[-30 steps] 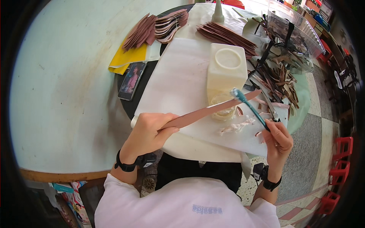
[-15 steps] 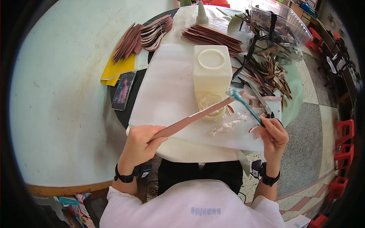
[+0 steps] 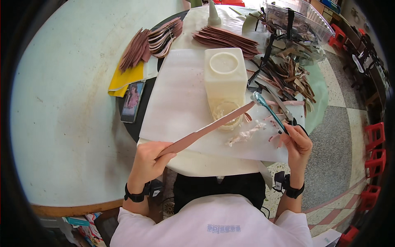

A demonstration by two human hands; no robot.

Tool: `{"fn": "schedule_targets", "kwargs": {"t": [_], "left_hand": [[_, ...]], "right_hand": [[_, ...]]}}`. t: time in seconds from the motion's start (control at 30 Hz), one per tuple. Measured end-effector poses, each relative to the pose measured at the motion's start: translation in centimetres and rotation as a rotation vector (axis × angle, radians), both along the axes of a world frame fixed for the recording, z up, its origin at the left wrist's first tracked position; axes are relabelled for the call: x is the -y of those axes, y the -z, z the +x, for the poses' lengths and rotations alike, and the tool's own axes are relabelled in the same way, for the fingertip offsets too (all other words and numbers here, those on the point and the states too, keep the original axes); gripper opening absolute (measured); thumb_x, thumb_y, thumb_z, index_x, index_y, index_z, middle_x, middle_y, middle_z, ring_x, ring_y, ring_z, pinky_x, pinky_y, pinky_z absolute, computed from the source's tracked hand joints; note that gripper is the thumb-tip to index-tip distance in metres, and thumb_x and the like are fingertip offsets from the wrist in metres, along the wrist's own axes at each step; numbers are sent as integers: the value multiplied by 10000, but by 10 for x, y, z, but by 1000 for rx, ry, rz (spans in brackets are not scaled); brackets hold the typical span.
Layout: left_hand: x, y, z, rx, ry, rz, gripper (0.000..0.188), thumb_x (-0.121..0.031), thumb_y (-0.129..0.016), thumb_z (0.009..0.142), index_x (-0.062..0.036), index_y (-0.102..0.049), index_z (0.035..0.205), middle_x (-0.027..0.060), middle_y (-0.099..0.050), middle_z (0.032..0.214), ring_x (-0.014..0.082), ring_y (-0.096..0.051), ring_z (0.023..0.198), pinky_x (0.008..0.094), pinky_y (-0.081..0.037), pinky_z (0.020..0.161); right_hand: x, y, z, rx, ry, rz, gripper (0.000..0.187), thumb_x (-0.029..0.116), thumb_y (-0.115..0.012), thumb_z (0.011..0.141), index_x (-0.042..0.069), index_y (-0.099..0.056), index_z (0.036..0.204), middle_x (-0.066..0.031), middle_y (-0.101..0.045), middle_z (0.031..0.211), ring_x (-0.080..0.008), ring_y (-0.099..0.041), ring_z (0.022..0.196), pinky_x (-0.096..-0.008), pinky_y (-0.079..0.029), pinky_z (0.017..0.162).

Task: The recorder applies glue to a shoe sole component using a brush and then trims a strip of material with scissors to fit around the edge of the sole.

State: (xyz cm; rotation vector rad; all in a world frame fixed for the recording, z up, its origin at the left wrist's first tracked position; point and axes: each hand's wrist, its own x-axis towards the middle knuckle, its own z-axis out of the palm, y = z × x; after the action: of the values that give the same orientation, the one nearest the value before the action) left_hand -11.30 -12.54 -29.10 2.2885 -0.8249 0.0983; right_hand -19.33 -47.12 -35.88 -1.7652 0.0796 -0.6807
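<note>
My left hand [image 3: 151,161] pinches the near end of a long pinkish-brown leather strip [image 3: 205,131], which slants up to the right. A teal toothbrush [image 3: 271,114] is held by its handle in my right hand [image 3: 298,144]. Its whitish, coated head is right at the strip's far tip; whether they touch I cannot tell. Behind the strip lies a cream square plastic bottle [image 3: 224,84] with a round opening near my side, smeared with pale paste. A crumpled whitish scrap [image 3: 247,133] lies on the white sheet [image 3: 177,90] beneath.
Stacks of leather strips [image 3: 135,51] rest at the far left on yellow material [image 3: 125,80], beside a phone [image 3: 133,102]. Another stack [image 3: 224,39] lies farther back, near a pale cone-tipped bottle [image 3: 213,14]. Scissors [image 3: 284,108], leather offcuts [image 3: 294,82] and a clear plastic bin [image 3: 302,20] are at right.
The toothbrush head has slid outward along the leather strip to its far tip. My left hand keeps its hold on the strip. The view has shifted slightly.
</note>
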Motion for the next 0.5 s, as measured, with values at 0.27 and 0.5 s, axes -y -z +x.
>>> {"fn": "schedule_targets", "kwargs": {"t": [0.27, 0.5], "left_hand": [[-5, 2, 1, -18, -27, 13, 180, -19, -693, 714, 29, -655, 883, 137, -638, 703, 229, -594, 564, 274, -450, 528], [-10, 8, 1, -51, -99, 11, 187, -36, -704, 712, 33, -651, 878, 127, -621, 669, 210, -585, 546, 271, -440, 519]], "right_hand": [[-8, -7, 2, 4, -29, 50, 296, -93, -635, 768, -39, -647, 1058, -50, -593, 835, -78, -527, 692, -183, -394, 590], [3, 11, 4, -63, -17, 172, 284, -86, -633, 774, -42, -647, 1055, -42, -578, 844, -72, -542, 660, -172, -379, 559]]}}
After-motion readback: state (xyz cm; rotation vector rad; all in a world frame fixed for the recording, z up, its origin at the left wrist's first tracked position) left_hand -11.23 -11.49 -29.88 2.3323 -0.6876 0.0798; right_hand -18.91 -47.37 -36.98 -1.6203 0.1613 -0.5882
